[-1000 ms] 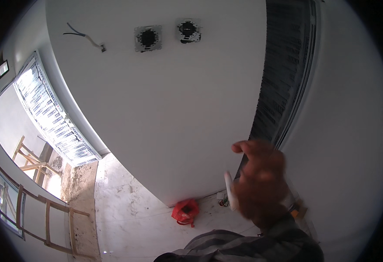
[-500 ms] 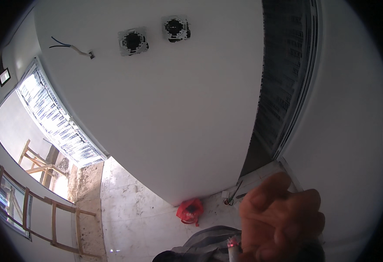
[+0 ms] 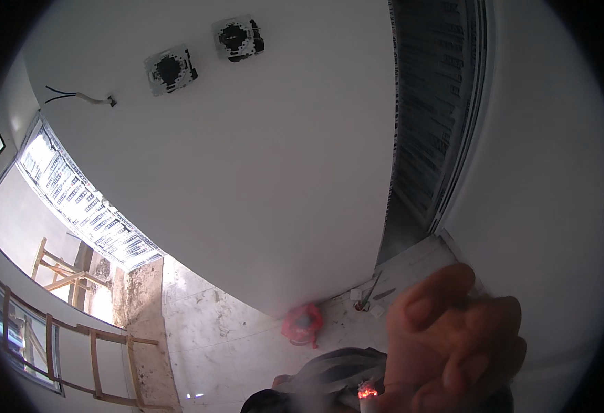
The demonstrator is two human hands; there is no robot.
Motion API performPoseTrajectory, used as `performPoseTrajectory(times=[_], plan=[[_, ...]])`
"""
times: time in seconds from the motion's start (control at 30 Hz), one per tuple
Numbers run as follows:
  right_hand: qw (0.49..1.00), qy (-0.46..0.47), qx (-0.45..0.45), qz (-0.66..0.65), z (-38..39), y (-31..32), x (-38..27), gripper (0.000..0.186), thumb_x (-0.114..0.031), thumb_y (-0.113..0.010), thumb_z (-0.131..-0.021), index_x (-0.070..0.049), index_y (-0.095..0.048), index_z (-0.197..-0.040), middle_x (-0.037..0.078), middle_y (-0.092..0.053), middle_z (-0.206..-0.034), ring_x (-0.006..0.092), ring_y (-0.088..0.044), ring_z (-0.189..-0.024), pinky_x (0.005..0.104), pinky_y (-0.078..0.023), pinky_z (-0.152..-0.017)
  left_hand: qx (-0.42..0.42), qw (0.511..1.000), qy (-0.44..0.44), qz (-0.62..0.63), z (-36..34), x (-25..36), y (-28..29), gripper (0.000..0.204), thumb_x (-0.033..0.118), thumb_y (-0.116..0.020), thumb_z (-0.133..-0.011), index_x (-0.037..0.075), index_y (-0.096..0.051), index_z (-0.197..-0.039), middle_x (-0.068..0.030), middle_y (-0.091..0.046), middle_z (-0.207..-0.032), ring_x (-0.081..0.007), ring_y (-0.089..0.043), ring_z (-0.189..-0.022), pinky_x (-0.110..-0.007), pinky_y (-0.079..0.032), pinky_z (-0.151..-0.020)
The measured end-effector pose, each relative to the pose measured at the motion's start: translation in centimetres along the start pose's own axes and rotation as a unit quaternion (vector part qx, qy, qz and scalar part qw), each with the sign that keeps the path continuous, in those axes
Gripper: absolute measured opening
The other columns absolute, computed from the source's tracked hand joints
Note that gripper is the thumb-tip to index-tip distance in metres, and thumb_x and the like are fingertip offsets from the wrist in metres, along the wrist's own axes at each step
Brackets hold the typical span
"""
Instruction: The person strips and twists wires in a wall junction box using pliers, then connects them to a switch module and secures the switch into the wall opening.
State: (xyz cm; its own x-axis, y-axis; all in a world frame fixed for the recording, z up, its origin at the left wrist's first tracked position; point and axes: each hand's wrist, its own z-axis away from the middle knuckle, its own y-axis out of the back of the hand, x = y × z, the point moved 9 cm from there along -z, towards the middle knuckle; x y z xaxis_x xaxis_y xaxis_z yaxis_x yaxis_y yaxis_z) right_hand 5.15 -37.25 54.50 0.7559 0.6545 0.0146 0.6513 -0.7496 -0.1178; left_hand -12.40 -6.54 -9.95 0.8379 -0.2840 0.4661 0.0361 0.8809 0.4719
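My right hand (image 3: 453, 344) fills the lower right of the head view, very close to the camera and blurred. Its fingers are curled around a white cigarette (image 3: 367, 398) whose tip glows red, with a little smoke about it. My left hand is out of sight. Below the hand lies a dark sleeve or garment (image 3: 323, 382). Ahead stands a white wall (image 3: 267, 172) with two open socket boxes (image 3: 170, 70) (image 3: 237, 38) and a loose cable end (image 3: 81, 98) sticking out to their left.
A red bundle (image 3: 302, 323) lies on the dusty floor at the wall's foot, with small tools (image 3: 369, 297) beside it. A dark doorway with a ribbed frame (image 3: 433, 124) opens on the right. A bright window (image 3: 81, 199) and wooden ladders (image 3: 95, 358) are at the left.
My right hand dropped from mid-right to the lower right edge and came closer to the camera. The cigarette's glowing tip now shows below it. The view tilted slightly.
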Motion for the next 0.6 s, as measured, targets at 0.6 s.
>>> performPoseTrajectory(times=[0.6], plan=[[0.871,-0.259,-0.153,0.390,14.5,8.8,10.5,0.021,-0.002,-0.072,-0.075,-0.005,-0.063,-0.094,0.016,-0.063,-0.111,0.0352,-0.062,-0.112,0.0467,-0.049,-0.096,-0.066,0.962,-0.001,0.264,-0.6,1.2,0.8,0.031,0.029,-0.067,-0.099,0.002,-0.067,-0.113,-0.0067,-0.069,-0.092,-0.0185,-0.067,-0.078,-0.033,-0.054,-0.065]])
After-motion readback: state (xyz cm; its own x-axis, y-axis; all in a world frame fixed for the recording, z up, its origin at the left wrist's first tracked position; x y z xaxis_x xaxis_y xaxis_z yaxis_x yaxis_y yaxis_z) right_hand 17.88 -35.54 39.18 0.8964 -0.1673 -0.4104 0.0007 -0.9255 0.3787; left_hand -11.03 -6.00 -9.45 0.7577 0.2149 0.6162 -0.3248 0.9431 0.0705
